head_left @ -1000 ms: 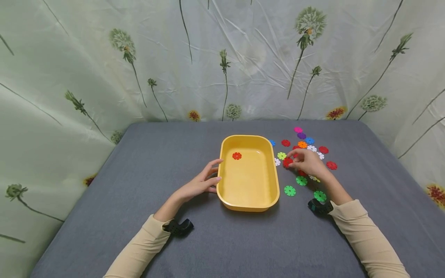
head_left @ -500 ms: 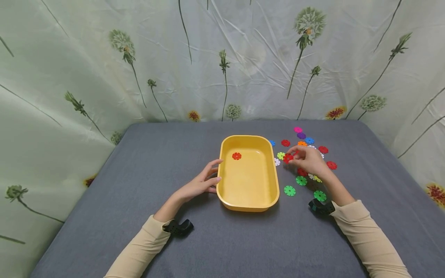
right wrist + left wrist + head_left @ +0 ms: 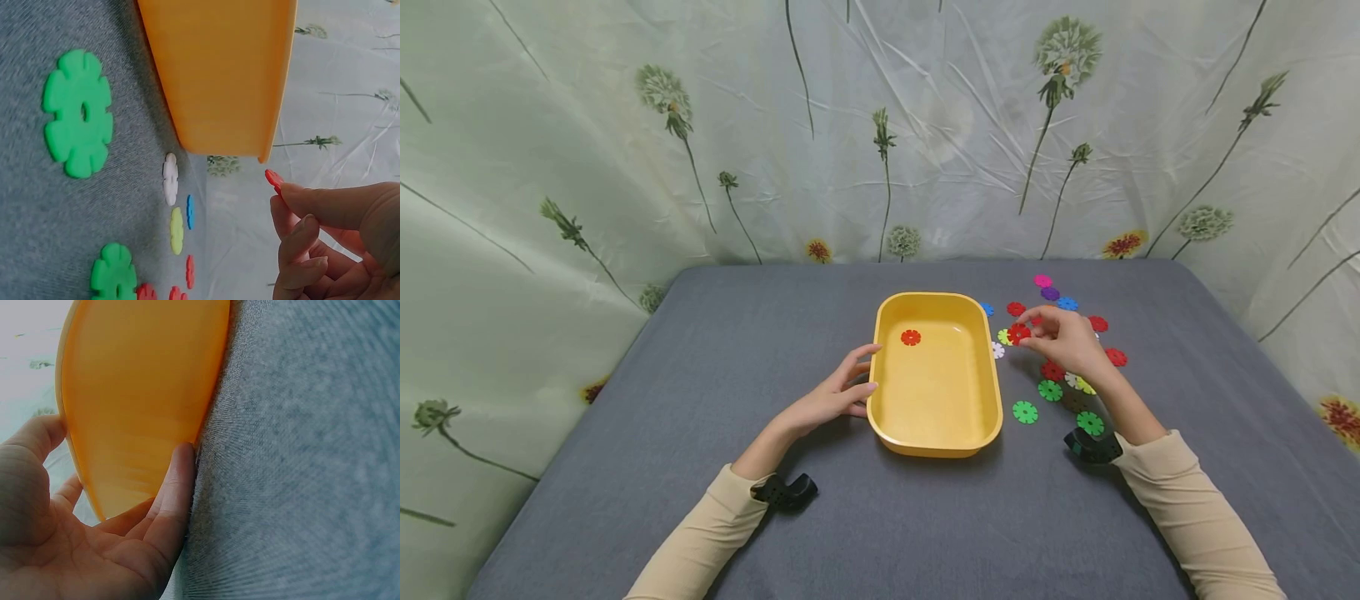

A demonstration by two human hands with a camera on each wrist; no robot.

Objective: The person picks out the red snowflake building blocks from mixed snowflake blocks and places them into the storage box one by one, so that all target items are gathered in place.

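A yellow bin [image 3: 934, 392] stands mid-table with one red notched disc [image 3: 911, 337] inside. At the bin's left side, my left hand [image 3: 829, 398] rests its fingers and thumb on the rim and wall; in the left wrist view the fingers [image 3: 178, 487] lie relaxed along the bin wall [image 3: 144, 400]. My right hand [image 3: 1070, 340] pinches another red disc [image 3: 1018, 334] between thumb and finger, raised off the table to the right of the bin. In the right wrist view that red disc [image 3: 274, 178] stands at the fingertips, level with the bin's rim.
Loose discs lie right of the bin: green [image 3: 1026, 412], a second green [image 3: 1050, 391], white [image 3: 997, 350], blue [image 3: 1067, 303], purple [image 3: 1050, 293], pink [image 3: 1042, 281] and several red. A grey cloth [image 3: 760, 333] covers the table; a floral curtain [image 3: 820, 125] hangs behind.
My right hand has lifted the red disc from among the others and moved it slightly up and away from me. My left hand and the bin have stayed in place.
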